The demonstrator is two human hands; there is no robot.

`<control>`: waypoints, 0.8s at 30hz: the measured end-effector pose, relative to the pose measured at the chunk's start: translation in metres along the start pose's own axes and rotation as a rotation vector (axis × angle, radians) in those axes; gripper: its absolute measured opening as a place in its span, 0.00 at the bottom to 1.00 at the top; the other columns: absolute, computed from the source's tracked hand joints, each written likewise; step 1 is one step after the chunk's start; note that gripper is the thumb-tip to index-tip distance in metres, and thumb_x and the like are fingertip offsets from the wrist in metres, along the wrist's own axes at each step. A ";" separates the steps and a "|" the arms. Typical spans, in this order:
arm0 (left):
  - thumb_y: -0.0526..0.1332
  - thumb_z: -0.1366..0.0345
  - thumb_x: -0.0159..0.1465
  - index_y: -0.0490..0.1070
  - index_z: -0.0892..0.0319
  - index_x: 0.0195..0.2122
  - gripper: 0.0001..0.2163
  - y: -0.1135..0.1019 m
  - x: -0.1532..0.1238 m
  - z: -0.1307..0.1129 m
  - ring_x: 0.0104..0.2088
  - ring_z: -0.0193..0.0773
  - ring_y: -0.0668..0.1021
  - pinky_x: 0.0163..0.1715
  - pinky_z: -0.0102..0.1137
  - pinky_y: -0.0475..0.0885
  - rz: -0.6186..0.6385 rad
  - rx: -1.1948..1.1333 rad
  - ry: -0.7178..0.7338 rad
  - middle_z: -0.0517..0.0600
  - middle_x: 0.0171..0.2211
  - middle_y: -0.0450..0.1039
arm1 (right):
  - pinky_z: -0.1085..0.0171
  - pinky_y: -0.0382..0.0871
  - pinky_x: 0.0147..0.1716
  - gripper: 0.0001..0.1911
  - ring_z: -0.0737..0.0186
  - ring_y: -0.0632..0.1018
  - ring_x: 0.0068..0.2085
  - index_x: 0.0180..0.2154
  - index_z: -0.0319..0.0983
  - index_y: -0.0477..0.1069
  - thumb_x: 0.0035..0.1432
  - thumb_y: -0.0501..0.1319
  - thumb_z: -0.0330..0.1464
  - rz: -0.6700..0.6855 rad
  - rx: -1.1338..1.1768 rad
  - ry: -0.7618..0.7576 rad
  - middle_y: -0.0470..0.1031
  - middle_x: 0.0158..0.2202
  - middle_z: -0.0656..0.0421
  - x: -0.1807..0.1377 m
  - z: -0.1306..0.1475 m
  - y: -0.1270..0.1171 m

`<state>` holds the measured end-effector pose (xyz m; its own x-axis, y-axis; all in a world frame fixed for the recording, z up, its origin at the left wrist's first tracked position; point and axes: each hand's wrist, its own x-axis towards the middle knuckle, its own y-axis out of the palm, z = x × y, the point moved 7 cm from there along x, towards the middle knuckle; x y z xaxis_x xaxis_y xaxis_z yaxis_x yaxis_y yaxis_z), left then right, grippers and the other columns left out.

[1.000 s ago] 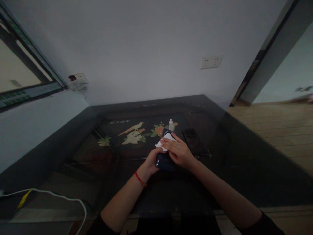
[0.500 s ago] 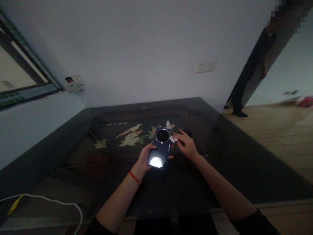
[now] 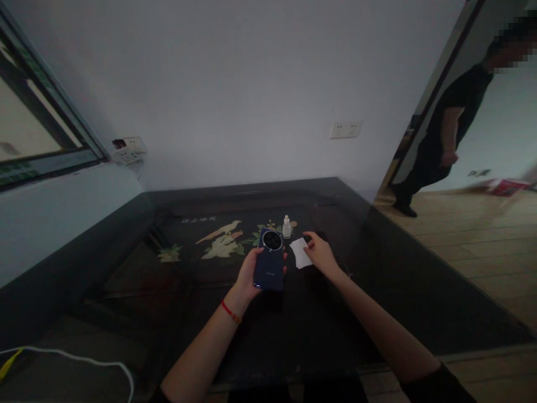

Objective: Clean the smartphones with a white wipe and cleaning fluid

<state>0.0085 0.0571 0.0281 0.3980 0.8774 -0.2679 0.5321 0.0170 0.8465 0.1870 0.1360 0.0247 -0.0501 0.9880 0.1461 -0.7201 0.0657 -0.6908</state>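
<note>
Phone (image 3: 269, 262), glossy, near white sheet (image 3: 299, 255)

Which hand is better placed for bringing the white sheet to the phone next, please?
Probably the right hand: it is at the edge of the white sheet, though whether it grips is unclear. The left hand is occupied, holding the phone.

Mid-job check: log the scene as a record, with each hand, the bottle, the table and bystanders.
Left hand: holds a dark blue, rectangular phone, round camera side showing
Right hand: fingers at the edge of a thin white sheet; grip unclear
Bottle: small, whitish, narrow-tipped, upright, just beyond the phone
Table: glossy black, with a bird-and-flower picture
Bystander: one person, dark clothes, off to the right
</note>
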 end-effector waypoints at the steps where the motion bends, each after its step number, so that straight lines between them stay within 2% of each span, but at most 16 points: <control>1: 0.53 0.63 0.61 0.67 0.67 0.52 0.20 -0.001 0.001 0.000 0.44 0.48 0.78 0.42 0.42 0.74 -0.005 -0.002 0.002 0.61 0.46 0.74 | 0.63 0.67 0.36 0.26 0.59 0.77 0.35 0.54 0.37 0.65 0.52 0.58 0.23 -0.004 -0.085 -0.002 0.77 0.33 0.56 -0.002 0.003 0.003; 5: 0.53 0.60 0.63 0.68 0.64 0.51 0.18 -0.004 0.000 -0.002 0.42 0.47 0.78 0.40 0.42 0.74 -0.076 0.020 0.025 0.59 0.44 0.75 | 0.64 0.65 0.36 0.25 0.57 0.77 0.39 0.57 0.40 0.60 0.58 0.53 0.24 0.016 -0.588 -0.069 0.77 0.40 0.52 -0.005 0.014 0.011; 7: 0.53 0.59 0.63 0.68 0.63 0.50 0.18 -0.007 0.000 -0.004 0.41 0.46 0.79 0.39 0.42 0.74 -0.123 0.040 0.030 0.58 0.43 0.76 | 0.64 0.65 0.37 0.23 0.57 0.77 0.42 0.57 0.39 0.60 0.59 0.52 0.24 0.012 -0.687 -0.106 0.76 0.41 0.51 -0.005 0.015 0.011; 10: 0.54 0.58 0.64 0.68 0.64 0.50 0.18 -0.010 0.000 -0.004 0.40 0.45 0.79 0.40 0.42 0.74 -0.143 0.042 0.015 0.58 0.42 0.76 | 0.62 0.65 0.41 0.20 0.54 0.75 0.45 0.55 0.38 0.63 0.60 0.53 0.27 -0.001 -0.704 -0.126 0.75 0.44 0.49 -0.002 0.012 0.005; 13: 0.56 0.58 0.64 0.67 0.62 0.52 0.18 -0.010 0.001 -0.002 0.39 0.43 0.79 0.42 0.43 0.74 -0.121 0.031 0.013 0.57 0.42 0.76 | 0.57 0.66 0.44 0.19 0.49 0.71 0.50 0.53 0.39 0.65 0.61 0.55 0.33 -0.059 -0.690 -0.108 0.72 0.49 0.47 0.002 0.000 -0.012; 15: 0.57 0.58 0.64 0.66 0.62 0.52 0.18 -0.009 0.001 -0.002 0.39 0.43 0.79 0.43 0.43 0.74 -0.101 0.020 0.026 0.56 0.43 0.76 | 0.53 0.66 0.45 0.24 0.44 0.69 0.54 0.56 0.41 0.62 0.58 0.58 0.37 -0.078 -0.656 -0.039 0.67 0.54 0.46 0.005 -0.016 -0.024; 17: 0.58 0.56 0.63 0.67 0.62 0.52 0.19 -0.008 0.000 -0.002 0.40 0.43 0.79 0.44 0.43 0.74 -0.092 0.023 0.050 0.57 0.45 0.75 | 0.50 0.66 0.46 0.32 0.40 0.67 0.56 0.60 0.43 0.59 0.54 0.62 0.39 -0.021 -0.608 0.045 0.63 0.59 0.45 0.007 -0.036 -0.028; 20: 0.59 0.55 0.62 0.68 0.62 0.51 0.20 -0.009 -0.002 -0.004 0.41 0.42 0.78 0.43 0.41 0.74 -0.124 0.074 0.085 0.57 0.46 0.74 | 0.49 0.66 0.46 0.34 0.41 0.71 0.54 0.60 0.42 0.59 0.53 0.63 0.37 0.022 -0.549 0.087 0.61 0.60 0.43 0.007 -0.051 -0.027; 24: 0.59 0.54 0.62 0.69 0.62 0.50 0.19 -0.012 -0.004 -0.009 0.38 0.39 0.79 0.36 0.35 0.77 -0.176 0.139 0.151 0.55 0.44 0.75 | 0.47 0.66 0.47 0.30 0.41 0.72 0.52 0.57 0.41 0.65 0.51 0.63 0.34 -0.035 -0.472 0.108 0.64 0.57 0.43 0.006 -0.053 -0.040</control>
<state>-0.0062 0.0572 0.0230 0.1793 0.9286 -0.3249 0.6848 0.1193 0.7189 0.2516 0.1470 0.0156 0.0589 0.9913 0.1179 -0.3260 0.1308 -0.9363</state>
